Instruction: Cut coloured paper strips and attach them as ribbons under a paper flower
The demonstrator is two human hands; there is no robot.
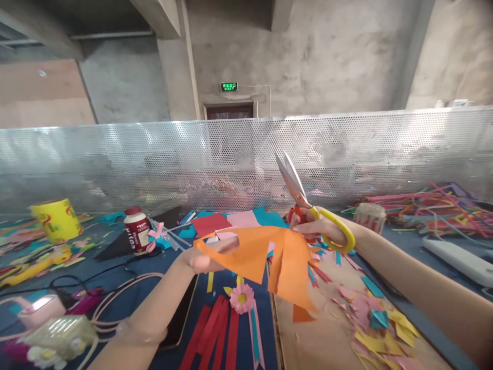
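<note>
My left hand [211,254] is closed on the left end of an orange paper [250,252], which has cuts in it and hangs in flaps above the table. Yellow-handled scissors [295,182] are held in my right hand [319,226], their blades slightly parted and pointing up and to the left, away from the paper. The right hand is at the upper right edge of the orange sheet; its contact with the paper is unclear. Below the sheet lie a pink paper flower [242,298] with a yellow centre and several red strips [215,334].
A cardboard board [308,344] bears pink and yellow scraps [385,334]. A brown bottle [136,231], a yellow tape roll [57,221] and a glue gun [38,264] are on the left. Coloured sticks [427,205] lie right, before a perforated metal screen [231,149].
</note>
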